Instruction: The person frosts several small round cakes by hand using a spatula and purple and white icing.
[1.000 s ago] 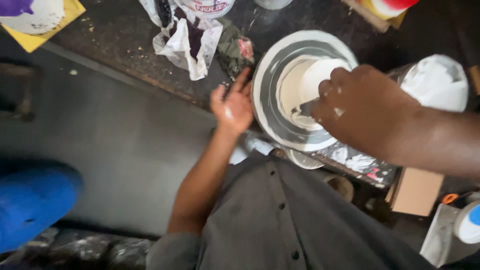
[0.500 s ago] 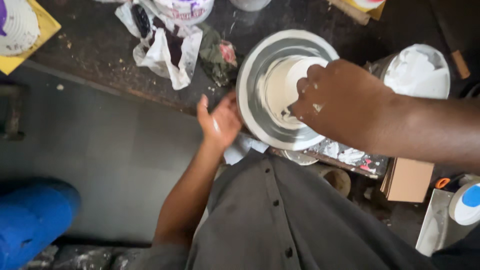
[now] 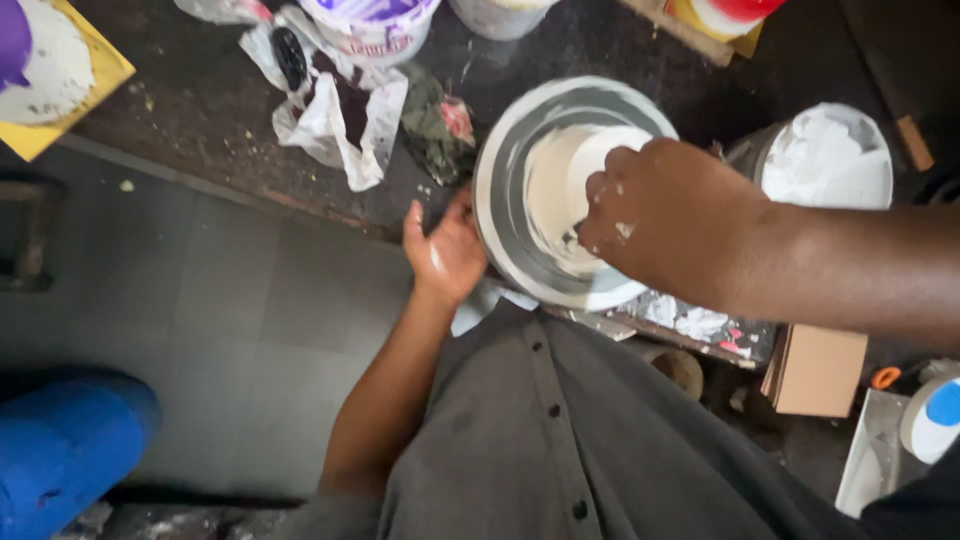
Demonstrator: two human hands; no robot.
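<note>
A round metal bowl (image 3: 497,165) with white paste (image 3: 555,185) in its middle sits at the near edge of a dark workbench (image 3: 200,110). My left hand (image 3: 445,250) grips the bowl's left rim, fingertips tucked under it. My right hand (image 3: 670,215), flecked with white, is curled over the paste inside the bowl. Its fingers close around a small mixing tool, of which only a dark tip shows at the fingertips.
A bucket of white paste (image 3: 825,155) stands right of the bowl. Left of it lie a green rag (image 3: 440,125) and a crumpled plastic bag (image 3: 335,110), with a purple-and-white tub (image 3: 370,25) behind. A cardboard box (image 3: 815,370) sits low right, a blue object (image 3: 60,450) low left.
My left hand went from an open palm beside the bowl to a hold on its rim. My right hand stayed in the paste, shifting slightly.
</note>
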